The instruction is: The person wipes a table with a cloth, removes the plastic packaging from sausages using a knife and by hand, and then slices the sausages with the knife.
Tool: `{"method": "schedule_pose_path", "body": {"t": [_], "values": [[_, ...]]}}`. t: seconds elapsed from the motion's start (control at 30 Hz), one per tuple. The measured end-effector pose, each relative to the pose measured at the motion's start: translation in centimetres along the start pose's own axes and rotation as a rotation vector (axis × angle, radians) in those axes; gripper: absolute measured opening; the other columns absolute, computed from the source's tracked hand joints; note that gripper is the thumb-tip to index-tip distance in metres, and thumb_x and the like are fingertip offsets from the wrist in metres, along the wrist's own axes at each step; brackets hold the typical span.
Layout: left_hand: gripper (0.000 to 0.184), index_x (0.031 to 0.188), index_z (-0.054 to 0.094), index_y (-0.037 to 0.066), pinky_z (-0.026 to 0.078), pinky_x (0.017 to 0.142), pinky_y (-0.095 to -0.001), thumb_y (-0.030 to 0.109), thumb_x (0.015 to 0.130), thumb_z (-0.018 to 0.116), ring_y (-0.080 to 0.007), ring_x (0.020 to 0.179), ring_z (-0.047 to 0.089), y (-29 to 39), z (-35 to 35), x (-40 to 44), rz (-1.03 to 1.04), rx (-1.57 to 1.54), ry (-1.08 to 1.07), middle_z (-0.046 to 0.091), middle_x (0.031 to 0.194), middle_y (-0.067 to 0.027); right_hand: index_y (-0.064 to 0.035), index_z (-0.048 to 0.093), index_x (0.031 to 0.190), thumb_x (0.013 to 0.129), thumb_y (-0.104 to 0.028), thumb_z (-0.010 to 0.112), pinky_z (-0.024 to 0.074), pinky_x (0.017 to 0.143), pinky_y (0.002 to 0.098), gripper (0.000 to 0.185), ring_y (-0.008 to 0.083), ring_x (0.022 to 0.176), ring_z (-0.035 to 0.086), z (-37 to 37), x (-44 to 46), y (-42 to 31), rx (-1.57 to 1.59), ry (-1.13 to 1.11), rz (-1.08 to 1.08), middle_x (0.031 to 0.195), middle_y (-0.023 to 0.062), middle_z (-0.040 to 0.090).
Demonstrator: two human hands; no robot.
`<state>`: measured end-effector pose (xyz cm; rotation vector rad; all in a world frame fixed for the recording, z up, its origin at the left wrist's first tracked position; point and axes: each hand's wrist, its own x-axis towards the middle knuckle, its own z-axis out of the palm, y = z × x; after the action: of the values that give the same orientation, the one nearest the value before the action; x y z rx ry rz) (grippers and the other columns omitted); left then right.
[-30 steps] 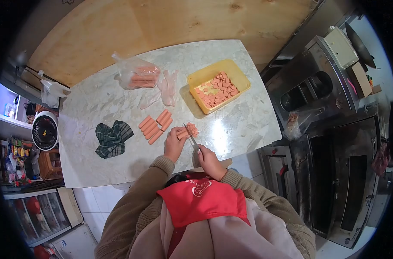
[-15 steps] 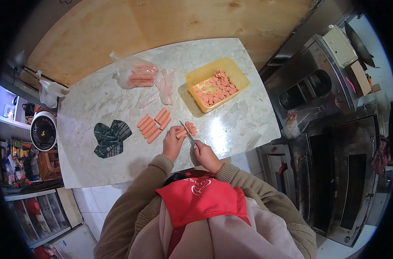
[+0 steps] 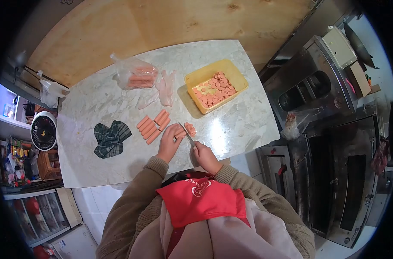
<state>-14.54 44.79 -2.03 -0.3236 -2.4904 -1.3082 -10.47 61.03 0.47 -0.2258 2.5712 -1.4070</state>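
My left hand (image 3: 169,140) is closed on sausages (image 3: 180,133) near the table's front edge, with the fingers bent over them. A knife (image 3: 189,137) is gripped in my right hand (image 3: 205,156), its blade lying against the right end of the held sausages. Cut slices (image 3: 190,129) lie in a small pile just right of the blade. Several whole sausages (image 3: 149,130) rest side by side to the left of my left hand. Farther back, a yellow container (image 3: 216,86) holds many round slices.
A bag of sausages (image 3: 140,77) and an empty-looking plastic wrapper (image 3: 165,88) lie at the back of the marble table (image 3: 88,95). A dark checked cloth (image 3: 112,139) is at the left. Beyond stand a fan (image 3: 44,131) and, at right, metal ovens (image 3: 352,181).
My left hand has shifted slightly left and its fingers now reach farther over the sausages. The knife remains in my right hand beside the slices.
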Motion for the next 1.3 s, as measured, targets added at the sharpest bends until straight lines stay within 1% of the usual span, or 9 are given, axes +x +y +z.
{"method": "schedule_pose_path", "body": {"t": [0.17,0.27,0.43,0.53,0.6,0.73,0.83,0.97,1.3], "values": [[0.030,0.097,0.058,0.001,0.040,0.079,-0.0357,0.010,0.070,0.065,-0.0273,0.092,0.050,-0.4,0.0,-0.5,-0.002,0.158,-0.093,0.055,0.091,-0.0087,0.0021,0.051,0.101,0.085,-0.012,0.043,0.0437,0.068,0.0418,0.022,0.0401,0.076,0.055,0.2,-0.1,0.0,-0.003,0.016,-0.018,0.081,0.0266,0.056],[0.030,0.097,0.059,0.003,0.037,0.079,-0.0353,0.012,0.069,0.066,-0.0251,0.087,0.049,-0.9,0.6,-1.0,0.026,0.196,-0.035,0.054,0.087,-0.0070,0.0020,0.050,0.101,0.085,-0.011,0.043,0.0436,0.068,0.0423,0.022,0.0402,0.076,0.054,0.0,0.0,0.1,-0.014,-0.006,-0.022,0.081,0.0261,0.056],[0.026,0.093,0.059,0.003,0.035,0.079,-0.0360,0.012,0.069,0.065,-0.0250,0.086,0.049,-0.2,0.3,-0.7,0.046,0.216,-0.015,0.054,0.087,-0.0080,0.0019,0.050,0.101,0.085,-0.011,0.043,0.0434,0.067,0.0430,0.021,0.0402,0.075,0.054,0.6,-0.1,0.7,-0.045,0.014,-0.063,0.081,0.0253,0.056],[0.025,0.092,0.059,0.004,0.034,0.080,-0.0354,0.013,0.069,0.065,-0.0240,0.087,0.048,-0.1,0.3,-0.7,0.065,0.246,0.006,0.053,0.084,-0.0067,0.0018,0.049,0.102,0.085,-0.011,0.043,0.0436,0.067,0.0431,0.022,0.0400,0.075,0.054,0.5,-0.3,0.8,-0.044,-0.006,-0.054,0.081,0.0252,0.056],[0.025,0.092,0.059,0.005,0.033,0.080,-0.0353,0.013,0.069,0.065,-0.0239,0.087,0.048,0.1,0.4,-0.8,0.057,0.244,0.004,0.053,0.085,-0.0064,0.0017,0.049,0.102,0.085,-0.011,0.043,0.0436,0.067,0.0431,0.022,0.0399,0.075,0.055,0.2,-0.8,0.9,-0.044,-0.015,-0.047,0.082,0.0251,0.056],[0.026,0.093,0.059,0.006,0.033,0.081,-0.0352,0.014,0.069,0.065,-0.0235,0.088,0.047,0.2,0.2,-0.8,0.040,0.257,0.012,0.053,0.085,-0.0056,0.0023,0.047,0.099,0.085,-0.011,0.041,0.0415,0.067,0.0456,0.021,0.0426,0.075,0.052,-0.7,-1.6,0.5,-0.029,-0.078,-0.017,0.079,0.0260,0.054],[0.027,0.095,0.059,0.006,0.033,0.081,-0.0353,0.014,0.069,0.065,-0.0232,0.089,0.047,0.2,0.3,-0.8,0.048,0.275,0.012,0.053,0.086,-0.0052,0.0029,0.048,0.103,0.085,-0.012,0.041,0.0426,0.068,0.0440,0.024,0.0423,0.077,0.053,-1.0,-1.4,0.2,0.042,-0.003,-0.016,0.081,0.0266,0.055],[0.030,0.098,0.058,0.007,0.032,0.083,-0.0358,0.015,0.070,0.064,-0.0229,0.090,0.046,0.2,0.3,-0.9,0.040,0.294,-0.009,0.052,0.087,-0.0051,0.0033,0.048,0.106,0.085,-0.012,0.041,0.0433,0.069,0.0430,0.027,0.0421,0.078,0.054,-1.3,-1.0,-0.9,0.061,-0.030,0.025,0.082,0.0275,0.055],[0.032,0.102,0.056,0.008,0.030,0.084,-0.0364,0.018,0.072,0.063,-0.0230,0.092,0.044,0.1,0.3,-1.0,0.008,0.325,-0.044,0.051,0.089,-0.0054,0.0038,0.048,0.106,0.085,-0.013,0.041,0.0431,0.070,0.0433,0.027,0.0422,0.078,0.054,-0.7,-1.2,-0.7,0.057,-0.008,0.006,0.082,0.0283,0.055]]}}
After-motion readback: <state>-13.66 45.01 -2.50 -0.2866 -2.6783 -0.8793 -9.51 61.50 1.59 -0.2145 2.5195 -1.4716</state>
